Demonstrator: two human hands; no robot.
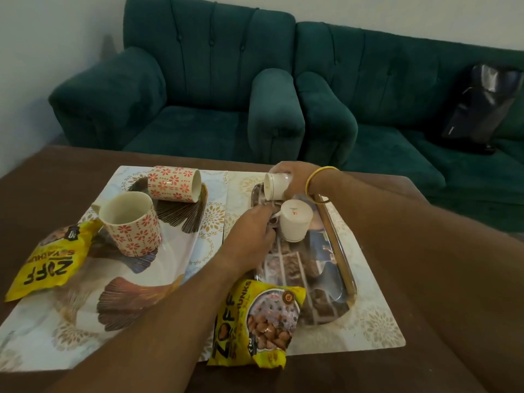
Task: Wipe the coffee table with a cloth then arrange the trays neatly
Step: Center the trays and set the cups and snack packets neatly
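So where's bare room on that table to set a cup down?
Bare tabletop far left, behind the patterned mugs; the middle of the metal tray, between the upturned white cup and the near snack packet. Its far end is crowded: left hand and right hand hold cups.

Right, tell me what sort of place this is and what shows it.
Most likely a home living room: a green armchair and matching sofa stand behind a low brown coffee table, with a patterned mug and a snack packet on it.
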